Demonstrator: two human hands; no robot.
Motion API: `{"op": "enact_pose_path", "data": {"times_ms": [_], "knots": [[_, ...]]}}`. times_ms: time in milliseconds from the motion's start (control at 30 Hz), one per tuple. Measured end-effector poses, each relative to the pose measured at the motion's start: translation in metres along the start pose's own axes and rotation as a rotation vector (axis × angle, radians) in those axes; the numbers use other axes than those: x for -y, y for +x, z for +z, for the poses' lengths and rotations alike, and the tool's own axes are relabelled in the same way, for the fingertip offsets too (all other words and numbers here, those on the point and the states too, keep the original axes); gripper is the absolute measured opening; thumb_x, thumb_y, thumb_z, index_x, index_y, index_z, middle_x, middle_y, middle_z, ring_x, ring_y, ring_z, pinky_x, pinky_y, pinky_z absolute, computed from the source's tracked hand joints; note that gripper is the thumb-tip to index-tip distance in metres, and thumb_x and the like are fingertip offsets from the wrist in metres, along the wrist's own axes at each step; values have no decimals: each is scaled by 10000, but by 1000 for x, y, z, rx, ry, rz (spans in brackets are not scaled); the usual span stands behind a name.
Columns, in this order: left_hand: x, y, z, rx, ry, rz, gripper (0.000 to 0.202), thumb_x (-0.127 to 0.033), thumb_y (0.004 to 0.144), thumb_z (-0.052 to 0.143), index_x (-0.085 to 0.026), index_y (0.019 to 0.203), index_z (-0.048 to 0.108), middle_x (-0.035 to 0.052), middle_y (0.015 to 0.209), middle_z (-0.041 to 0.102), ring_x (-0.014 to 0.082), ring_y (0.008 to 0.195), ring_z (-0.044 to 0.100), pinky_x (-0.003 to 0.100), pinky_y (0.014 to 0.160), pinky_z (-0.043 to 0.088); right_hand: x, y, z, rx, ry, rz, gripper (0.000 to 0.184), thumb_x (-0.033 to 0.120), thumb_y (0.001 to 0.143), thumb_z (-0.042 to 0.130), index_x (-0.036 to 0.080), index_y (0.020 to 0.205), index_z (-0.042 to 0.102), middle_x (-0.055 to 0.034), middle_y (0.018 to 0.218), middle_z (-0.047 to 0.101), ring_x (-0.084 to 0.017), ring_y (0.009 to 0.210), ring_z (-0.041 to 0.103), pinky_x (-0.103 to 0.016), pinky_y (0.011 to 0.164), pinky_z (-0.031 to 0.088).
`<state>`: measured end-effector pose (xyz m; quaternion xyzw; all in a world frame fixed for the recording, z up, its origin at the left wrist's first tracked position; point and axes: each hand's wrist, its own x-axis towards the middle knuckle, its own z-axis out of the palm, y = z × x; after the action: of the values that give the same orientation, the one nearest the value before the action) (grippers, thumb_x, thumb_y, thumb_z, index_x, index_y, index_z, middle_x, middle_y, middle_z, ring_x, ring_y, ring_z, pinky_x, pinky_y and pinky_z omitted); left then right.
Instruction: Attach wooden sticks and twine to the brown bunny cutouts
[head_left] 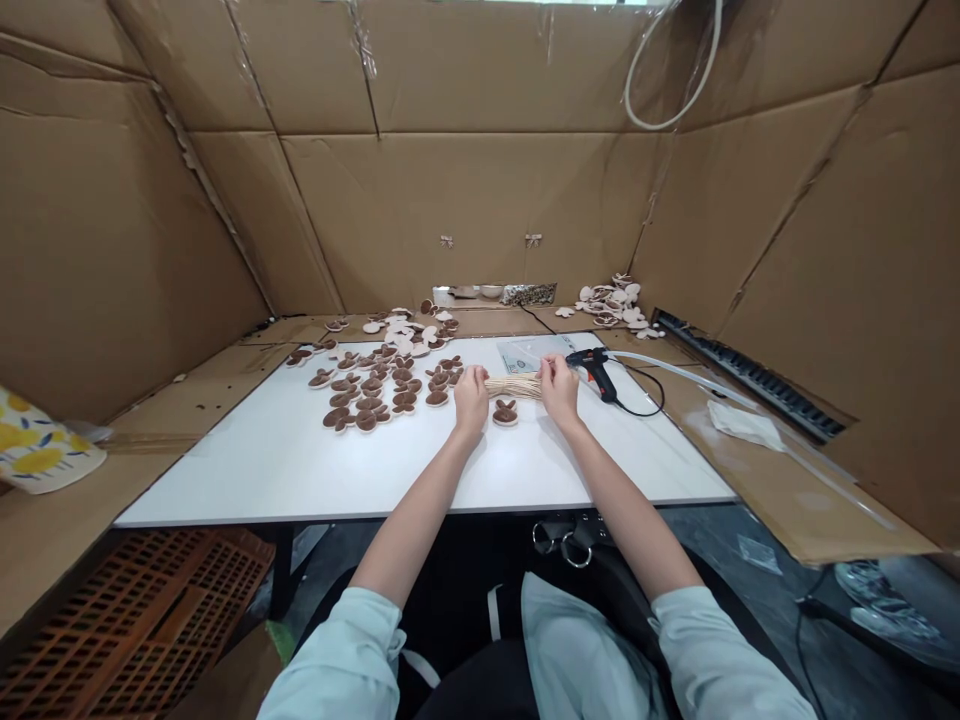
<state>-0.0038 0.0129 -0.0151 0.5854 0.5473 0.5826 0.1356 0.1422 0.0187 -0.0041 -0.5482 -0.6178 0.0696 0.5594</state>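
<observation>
Both my hands reach out over a white table (300, 460). My left hand (471, 396) and my right hand (559, 385) are closed on the two ends of a bundle of thin pale sticks (514, 386) held level just above the table. A single brown rabbit-shaped piece (505, 412) lies on the table right below the bundle, between my hands. Left of my left hand lie several more brown rabbit-shaped pieces (375, 385) in rows.
A black glue gun (596, 368) with a cable lies right of my right hand. White and brown pieces are heaped at the back (409, 328) and back right (611, 300). Cardboard walls surround the table. An orange crate (142, 610) sits under the left edge.
</observation>
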Motion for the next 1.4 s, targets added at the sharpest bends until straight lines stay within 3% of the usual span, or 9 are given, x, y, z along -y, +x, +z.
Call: {"op": "enact_pose_path", "data": {"times_ms": [100, 233, 533, 667, 767, 900, 1000, 1233, 1400], "knots": [[3, 2, 0, -85, -5, -40, 263, -202, 859, 330, -205, 615, 430, 17, 647, 516, 152, 667, 495, 259, 679, 343, -1, -1, -1, 16, -1, 10, 195, 306, 820, 345, 192, 799, 501, -18, 609, 610, -172, 608, 561, -279, 646, 397], [2, 2, -2, -93, 18, -105, 302, -221, 853, 329, -212, 559, 399, 4, 568, 485, 150, 598, 476, 260, 638, 327, -1, -2, -1, 48, -3, 29, 179, 296, 815, 356, 196, 801, 503, -20, 620, 619, -177, 614, 568, -280, 649, 400], [-8, -1, -2, 128, -159, -138, 179, -249, 730, 509, -160, 648, 640, 32, 672, 661, 165, 677, 578, 258, 657, 390, 0, -4, 1, 106, 168, 87, 257, 234, 780, 323, 191, 942, 517, -9, 665, 606, -151, 547, 530, -280, 627, 412], [-11, -3, -2, 168, -294, -184, 139, -254, 661, 578, -146, 647, 665, 41, 654, 666, 168, 651, 582, 267, 636, 416, -1, -4, 2, 105, 232, 96, 246, 200, 715, 324, 180, 748, 568, -33, 699, 604, -162, 673, 551, -290, 684, 414], [-14, -6, -1, 189, -390, -208, 134, -273, 613, 633, -139, 621, 640, 31, 603, 636, 143, 587, 557, 251, 583, 418, 2, -5, 4, 213, 353, 160, 235, 212, 662, 365, 173, 619, 594, -35, 682, 620, -167, 703, 552, -286, 678, 418], [-18, -8, 0, 215, -398, -210, 203, -312, 577, 680, -145, 561, 566, -8, 538, 562, 101, 507, 499, 219, 515, 383, 10, -7, 3, 387, 551, 297, 203, 256, 606, 490, 169, 659, 665, -26, 700, 649, -145, 630, 532, -249, 549, 397], [-18, -7, 0, 192, -354, -225, 253, -349, 594, 674, -154, 543, 522, -32, 500, 512, 87, 475, 471, 212, 500, 366, 14, -8, 0, 410, 612, 355, 195, 276, 578, 565, 168, 677, 692, -22, 683, 650, -121, 562, 494, -228, 462, 345], [-13, -4, 1, 225, -400, -279, 255, -347, 587, 678, -151, 557, 519, -32, 507, 517, 87, 462, 483, 217, 493, 370, 11, -7, 0, 370, 608, 254, 224, 357, 536, 684, 163, 646, 699, -28, 648, 647, -143, 614, 529, -281, 578, 411], [-12, -4, 1, 307, -672, -483, 263, -276, 509, 731, -148, 573, 511, -42, 504, 512, 67, 455, 474, 204, 492, 367, 9, -5, -1, 364, 568, 208, 230, 371, 518, 712, 166, 620, 692, -37, 641, 652, -162, 640, 554, -312, 652, 423]]}}
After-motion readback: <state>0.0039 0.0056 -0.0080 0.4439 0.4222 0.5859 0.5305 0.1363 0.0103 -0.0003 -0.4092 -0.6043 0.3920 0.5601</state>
